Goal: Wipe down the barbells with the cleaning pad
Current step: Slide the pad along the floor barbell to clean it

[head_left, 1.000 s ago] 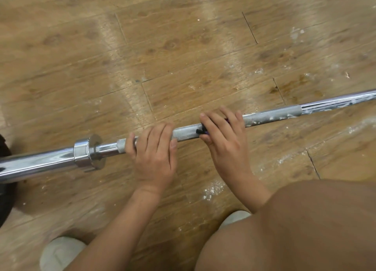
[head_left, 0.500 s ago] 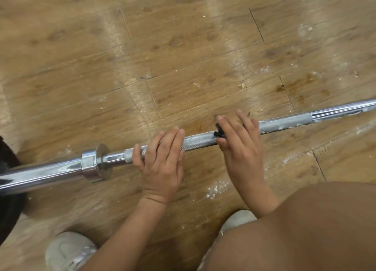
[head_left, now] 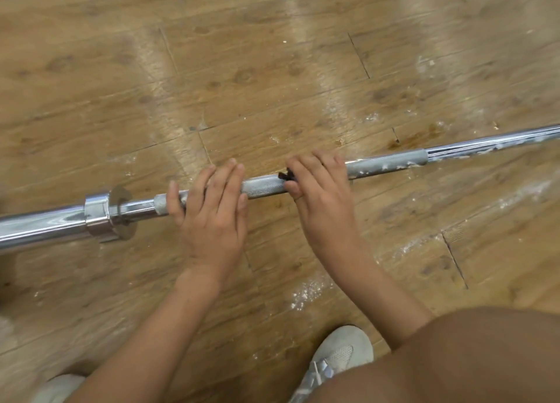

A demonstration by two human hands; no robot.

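A long chrome steel barbell (head_left: 263, 187) is laid across the brown wooden plank floor (head_left: 272, 69), its grey knurled grip seen between the 2 hands. The left hand (head_left: 212, 214) is draped over the grip near the shiny collar (head_left: 100, 217), fingers straight and close together, pressed on the metal. A small black cleaning pad (head_left: 286, 175) is pinched against the bar by the right hand (head_left: 321, 199), fingers curled over. White residue (head_left: 391, 165) is seen just beyond.
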